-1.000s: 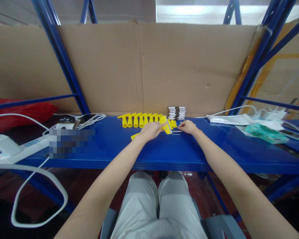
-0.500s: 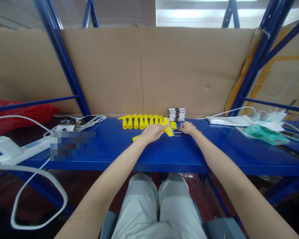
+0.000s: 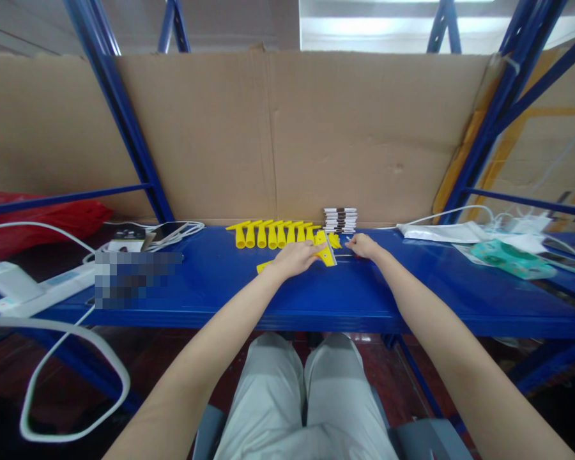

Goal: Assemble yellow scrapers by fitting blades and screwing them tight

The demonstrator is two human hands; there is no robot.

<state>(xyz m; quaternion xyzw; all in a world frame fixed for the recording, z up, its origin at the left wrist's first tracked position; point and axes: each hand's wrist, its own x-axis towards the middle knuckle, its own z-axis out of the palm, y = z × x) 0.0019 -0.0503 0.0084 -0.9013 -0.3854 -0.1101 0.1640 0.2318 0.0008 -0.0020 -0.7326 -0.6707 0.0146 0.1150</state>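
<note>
At least six yellow handles [image 3: 262,238] are lying far; the left hand [image 3: 294,257] is gripping one scraper [image 3: 328,254], the right hand [image 3: 363,246] sitting curled, its hold unclear.

scraper row [image 3: 261,237] on table [image 3: 249,291] | packet stack [image 3: 340,221] to right | cardboard [image 3: 345,128] behind

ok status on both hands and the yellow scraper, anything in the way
Left hand gripping yellow scraper, head toward right hand. Right hand at thin rod, grip unclear. Small yellow pieces close beside scraper head.
</note>
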